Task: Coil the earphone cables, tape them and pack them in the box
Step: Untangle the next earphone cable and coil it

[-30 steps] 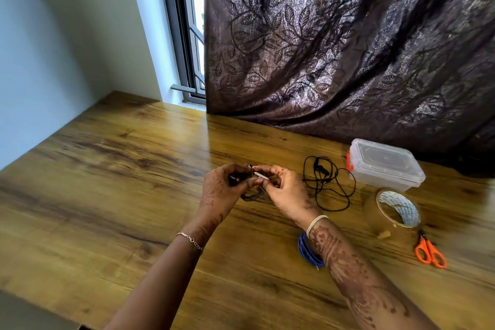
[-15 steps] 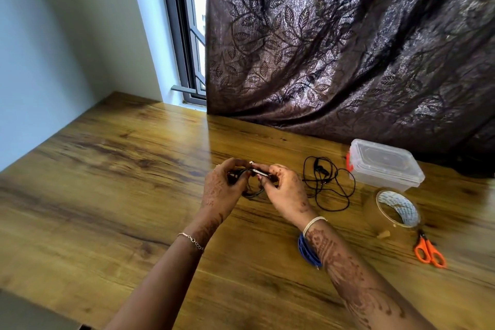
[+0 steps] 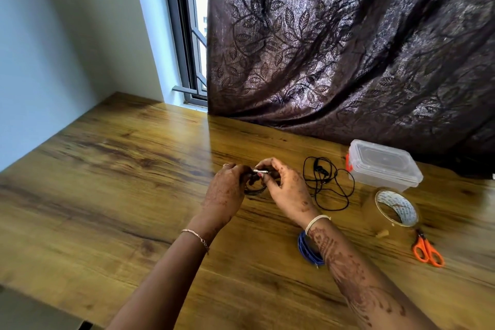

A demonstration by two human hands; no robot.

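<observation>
Both hands met mid-table: the left hand (image 3: pixel 225 190) curled round a small black coil (image 3: pixel 254 191) of earphone cable, and the right hand (image 3: pixel 286 190) pinched its silver plug (image 3: pixel 260 171) between thumb and fingertips, just above the wooden table (image 3: pixel 120 169). The knuckles hid most of the coil. Right of them lay a second pair of black earphones (image 3: pixel 326 185), loose and tangled. Beyond that sat the clear box (image 3: pixel 383 166), lid on, against the dark leaf-patterned curtain (image 3: pixel 334 48). Nearer stood the tape roll (image 3: pixel 396 207), with the orange scissors (image 3: pixel 427 249) just beside it. A blue coiled cable (image 3: pixel 305 248) lay on the table, half covered by the right forearm. The window (image 3: pixel 195 35) showed at the back left.
</observation>
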